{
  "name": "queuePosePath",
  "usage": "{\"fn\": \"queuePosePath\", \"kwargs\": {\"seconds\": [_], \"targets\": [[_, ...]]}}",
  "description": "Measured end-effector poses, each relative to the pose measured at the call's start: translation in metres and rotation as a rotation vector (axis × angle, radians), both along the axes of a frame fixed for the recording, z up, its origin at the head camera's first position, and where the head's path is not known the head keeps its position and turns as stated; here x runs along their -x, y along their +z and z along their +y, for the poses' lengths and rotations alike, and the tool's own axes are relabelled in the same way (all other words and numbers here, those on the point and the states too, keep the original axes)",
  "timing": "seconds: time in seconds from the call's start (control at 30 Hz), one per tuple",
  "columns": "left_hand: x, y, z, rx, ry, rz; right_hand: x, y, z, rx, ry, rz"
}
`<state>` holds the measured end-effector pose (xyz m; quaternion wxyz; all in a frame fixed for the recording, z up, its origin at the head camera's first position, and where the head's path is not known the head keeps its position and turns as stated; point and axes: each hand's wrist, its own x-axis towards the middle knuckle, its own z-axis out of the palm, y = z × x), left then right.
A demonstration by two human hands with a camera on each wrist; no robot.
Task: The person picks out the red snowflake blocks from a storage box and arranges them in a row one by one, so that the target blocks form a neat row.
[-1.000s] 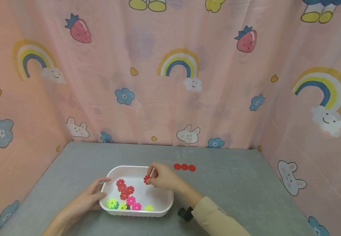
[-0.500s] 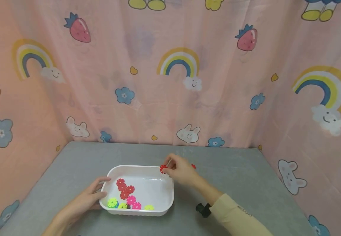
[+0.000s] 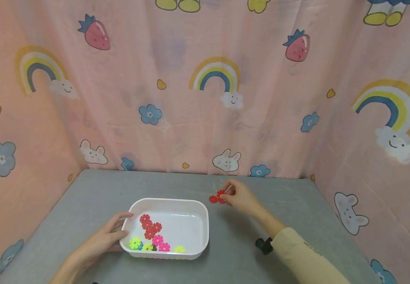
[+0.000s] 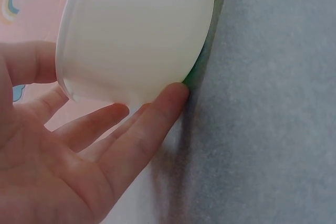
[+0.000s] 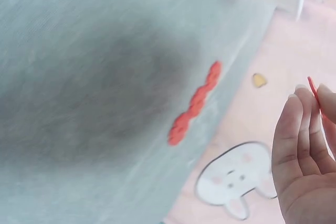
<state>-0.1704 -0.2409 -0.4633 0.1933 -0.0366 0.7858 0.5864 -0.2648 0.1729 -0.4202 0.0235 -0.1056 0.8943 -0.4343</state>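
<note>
The right hand (image 3: pixel 242 200) pinches one red disc (image 3: pixel 220 193) between thumb and fingers, above the counter (image 3: pixel 236 252) to the right of the tray's far corner. From the head, the held disc overlaps part of a row (image 5: pixel 196 103) of three more red discs; the right wrist view shows it edge-on and clear of them. The row lies flat on the counter near its back edge, each disc touching or nearly touching the next.

The left hand (image 3: pixel 102 237) has its fingers loosely extended against the left end of the white tray (image 3: pixel 185 227) — touching the rim and outer wall rather than clenched round it. The tray sits flat on the counter.

Inside the tray, an overlapping cluster (image 3: pixel 147 225) of red discs lies toward the left. Two pink discs (image 3: pixel 164 247) are just below it, and yellow discs (image 3: pixel 135 243) lie along the near wall — one of them well apart, farther right. A bit of blue and a dark piece show beside the yellow ones, mostly hidden.

A beige sleeve (image 3: pixel 307 256) covers the right forearm, with a black object (image 3: pixel 263 245) at its cuff. A pink curtain (image 3: pixel 187 138) printed with rainbows, strawberries and flowers surrounds the counter.
</note>
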Motion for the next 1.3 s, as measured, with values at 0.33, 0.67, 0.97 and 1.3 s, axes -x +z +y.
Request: {"fn": "queuePosePath", "kwargs": {"seconds": [0.33, 0.67, 0.97, 1.3], "targets": [[0.004, -0.001, -0.002, 0.01, -0.005, -0.003, 0.013, -0.021, 0.03, -0.014, -0.02, 0.012], [0.004, -0.002, -0.005, -0.011, -0.016, 0.003, 0.022, -0.037, 0.046, 0.03, -0.117, -0.034], [0.004, -0.004, -0.005, -0.026, -0.034, 0.003, 0.024, -0.055, 0.054, 0.018, -0.202, -0.101], [0.004, -0.004, -0.006, -0.013, -0.02, 0.009, 0.028, -0.062, 0.058, -0.006, -0.214, -0.096]]}}
